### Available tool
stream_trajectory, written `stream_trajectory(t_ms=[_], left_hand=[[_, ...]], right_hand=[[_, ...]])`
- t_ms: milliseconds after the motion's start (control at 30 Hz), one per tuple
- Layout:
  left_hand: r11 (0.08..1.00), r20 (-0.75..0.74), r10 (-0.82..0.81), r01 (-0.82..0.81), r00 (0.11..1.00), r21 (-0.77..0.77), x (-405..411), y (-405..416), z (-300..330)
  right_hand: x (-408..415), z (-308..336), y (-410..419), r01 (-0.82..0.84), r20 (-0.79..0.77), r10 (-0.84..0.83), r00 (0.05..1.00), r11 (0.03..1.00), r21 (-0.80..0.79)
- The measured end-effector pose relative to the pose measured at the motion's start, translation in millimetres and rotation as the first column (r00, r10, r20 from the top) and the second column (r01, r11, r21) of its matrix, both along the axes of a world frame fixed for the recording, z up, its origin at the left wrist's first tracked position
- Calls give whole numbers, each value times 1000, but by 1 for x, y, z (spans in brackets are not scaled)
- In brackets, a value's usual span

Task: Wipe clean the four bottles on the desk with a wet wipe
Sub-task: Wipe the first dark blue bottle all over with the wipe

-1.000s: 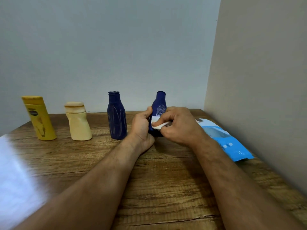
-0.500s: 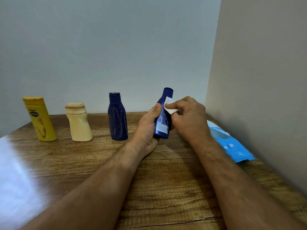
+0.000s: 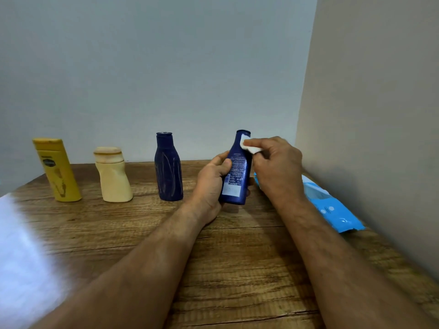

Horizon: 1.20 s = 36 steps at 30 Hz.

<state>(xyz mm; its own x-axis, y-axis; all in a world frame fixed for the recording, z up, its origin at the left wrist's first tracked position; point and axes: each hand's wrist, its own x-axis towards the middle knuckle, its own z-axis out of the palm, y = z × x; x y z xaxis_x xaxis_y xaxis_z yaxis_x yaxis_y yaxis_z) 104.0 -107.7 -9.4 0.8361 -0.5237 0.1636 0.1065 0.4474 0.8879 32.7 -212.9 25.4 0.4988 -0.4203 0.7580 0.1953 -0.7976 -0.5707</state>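
blue bottle (image 3: 236, 172) tilted off desk (white wipe (image 3: 249, 146) at neck), three upright.

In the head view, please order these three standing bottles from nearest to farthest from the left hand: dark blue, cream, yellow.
From the left hand:
1. Dark blue bottle, just to its left.
2. Cream bottle, further left.
3. Yellow bottle, at the far left end.

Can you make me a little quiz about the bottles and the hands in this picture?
1. True or false: the left hand grips the blue bottle.
2. What white thing does the right hand pinch against the bottle's neck?
3. How many bottles stand on the desk, untouched? A) one B) three C) five

Key:
1. True.
2. The wet wipe.
3. B: the yellow bottle, the cream bottle and the dark blue bottle.
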Motion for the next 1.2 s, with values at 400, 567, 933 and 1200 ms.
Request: stream_trajectory(t_ms=[400,567,933,1200], left_hand=[[978,-148,188,-199,971,-62,5,-5,5],[996,-67,63,-59,996,71,-2,5,3],[995,-186,21,-40,982,-94,3,2,3],[996,-197,61,-72,979,-52,8,-2,-2]], right_hand=[[-7,-3,0,-222,-304,169,938,963,-151],[1,-4,5,-81,-74,76,994,994,-68],[-9,-5,10,-424,-237,422,875,905,45],[-1,-6,7,-160,-243,135,961,983,-87]])
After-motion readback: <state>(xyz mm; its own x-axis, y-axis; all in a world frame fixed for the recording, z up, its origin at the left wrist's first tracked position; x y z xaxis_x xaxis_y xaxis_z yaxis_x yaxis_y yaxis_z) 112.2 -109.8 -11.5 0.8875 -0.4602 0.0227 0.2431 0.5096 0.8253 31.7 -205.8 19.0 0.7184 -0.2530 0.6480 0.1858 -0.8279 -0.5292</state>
